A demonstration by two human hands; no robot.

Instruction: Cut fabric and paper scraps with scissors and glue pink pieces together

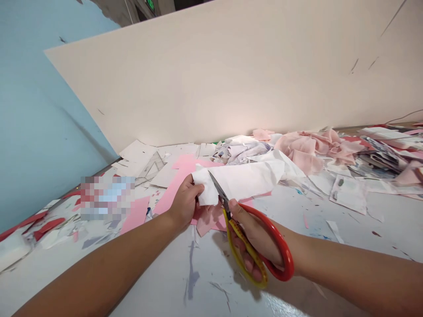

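Observation:
My left hand (pixel 188 200) pinches the left end of a long white strip of cloth or paper (pixel 249 178); which of the two I cannot tell. In my right hand (pixel 253 233) is a pair of scissors (pixel 287 262), one handle red and the other yellow, with the fingers through the loops. The dark blades lie across the white strip, a short way right of my left hand, and a slit runs up from its lower edge there. Beneath the strip are pink sheets (pixel 172 189) and a crumpled pink scrap (pixel 209 218).
A heap of pink cloth (pixel 317 147) and white and lilac cloth (pixel 243 149) lies along the back. A clear set square (pixel 150 167) rests at the left among white card. Scraps litter the white table (pixel 158 281). Behind stands a large pale board (pixel 224 75).

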